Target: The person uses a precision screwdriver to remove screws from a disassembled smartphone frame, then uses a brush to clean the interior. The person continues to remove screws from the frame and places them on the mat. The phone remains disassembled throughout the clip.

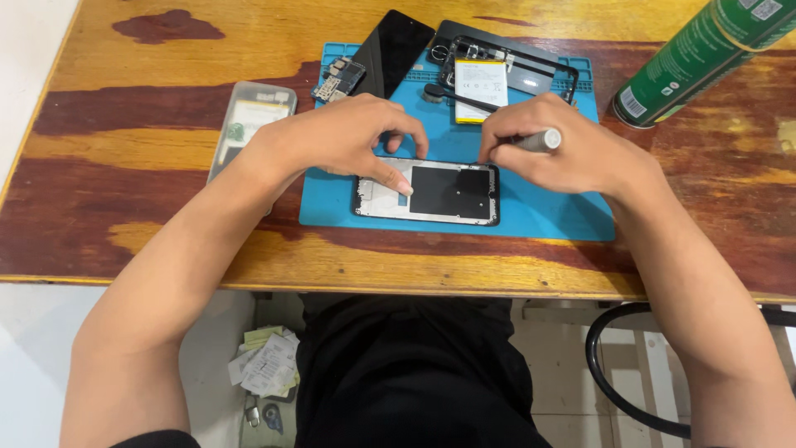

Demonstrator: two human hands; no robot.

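Note:
An opened phone frame [448, 193] with a silver inner plate and a black panel lies on a blue work mat [539, 211]. My left hand [344, 137] rests on its left part, thumb pressing the silver plate and fingers on the top edge. My right hand [564, 145] is closed on a grey-handled tool [539, 139], whose tip points down at the frame's top right edge. Behind them on the mat lie a black frame with a white battery [481, 83], a black screen panel [398, 51] and a small circuit board [338, 80].
A clear plastic case [249, 124] lies left of the mat on the worn wooden table [149, 232]. A green spray can [696, 58] lies at the top right. Below the table edge are my dark lap, papers on the floor and a black chair hoop [605, 382].

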